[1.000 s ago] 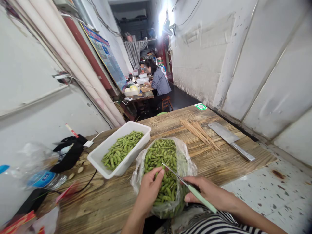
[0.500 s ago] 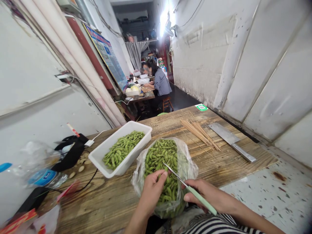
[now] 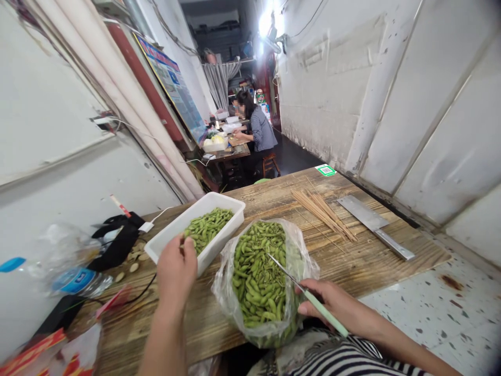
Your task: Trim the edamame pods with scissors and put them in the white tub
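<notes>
My left hand (image 3: pixel 178 266) is over the near end of a white plastic tray (image 3: pixel 159 244), fingers curled together. Whatever lies between its fingertips is too hidden to make out. Green soybean pods (image 3: pixel 209 227) fill much of the tray. In front of me a clear plastic bag (image 3: pixel 223 277) stands rolled back, full of more pods (image 3: pixel 260 271). My right hand (image 3: pixel 326 300) grips scissors (image 3: pixel 323 312) with pale green handles, seen nearly edge-on. Their tips point over the pods in the bag, at its right side.
On the wooden table (image 3: pixel 250 201), thin bamboo skewers (image 3: pixel 323 214) and a cleaver (image 3: pixel 373 224) lie to the right. A water bottle (image 3: pixel 80 281), a black bag (image 3: pixel 117 245) and wrappers (image 3: pixel 58 350) crowd the left. Farther back a person (image 3: pixel 260 130) sits at another table.
My left hand has moved from above the bag, near the scissor tips, leftward to the tray. My right hand stays by the bag with the scissors.
</notes>
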Motion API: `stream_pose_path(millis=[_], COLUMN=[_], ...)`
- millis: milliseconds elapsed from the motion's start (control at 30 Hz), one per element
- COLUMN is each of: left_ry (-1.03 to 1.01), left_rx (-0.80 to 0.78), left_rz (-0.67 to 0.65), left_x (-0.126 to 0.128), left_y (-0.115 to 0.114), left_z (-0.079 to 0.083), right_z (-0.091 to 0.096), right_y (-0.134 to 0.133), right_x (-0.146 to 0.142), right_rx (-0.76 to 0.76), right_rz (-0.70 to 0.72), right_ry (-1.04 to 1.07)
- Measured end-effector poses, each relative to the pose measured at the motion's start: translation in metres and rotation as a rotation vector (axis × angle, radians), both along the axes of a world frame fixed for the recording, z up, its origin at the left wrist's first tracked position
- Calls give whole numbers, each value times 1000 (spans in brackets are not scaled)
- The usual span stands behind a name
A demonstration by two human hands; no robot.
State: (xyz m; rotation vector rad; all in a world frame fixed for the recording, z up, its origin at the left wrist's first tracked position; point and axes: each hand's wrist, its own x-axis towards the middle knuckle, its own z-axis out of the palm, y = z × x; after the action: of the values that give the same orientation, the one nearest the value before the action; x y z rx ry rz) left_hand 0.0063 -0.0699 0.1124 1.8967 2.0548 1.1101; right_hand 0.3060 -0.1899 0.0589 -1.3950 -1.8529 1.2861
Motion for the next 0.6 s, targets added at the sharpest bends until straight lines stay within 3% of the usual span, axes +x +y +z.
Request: stream_pose_path(millis=[100, 167, 267, 400, 533, 600], left_ry=[336, 461, 504, 529, 495, 371], left_rx=[23, -5, -167, -243, -250, -254], left_rz=[36, -84, -304, -359, -366, -395], left_x=[2, 17, 44, 62, 61, 59], left_y=[7, 2, -9, -9, -2, -4], left_z=[2, -11, -38, -63, -68, -65], right_z=[1, 0, -3, -5, -3, -1], right_y=[0, 1, 2, 1, -1, -1], right_x=[0, 0, 1, 3, 3, 3], right_rx=[12, 17, 10, 5, -8, -12], right_rz=[9, 3, -5, 0, -6, -4], right_ry=[-4, -5, -17, -16, -8, -3])
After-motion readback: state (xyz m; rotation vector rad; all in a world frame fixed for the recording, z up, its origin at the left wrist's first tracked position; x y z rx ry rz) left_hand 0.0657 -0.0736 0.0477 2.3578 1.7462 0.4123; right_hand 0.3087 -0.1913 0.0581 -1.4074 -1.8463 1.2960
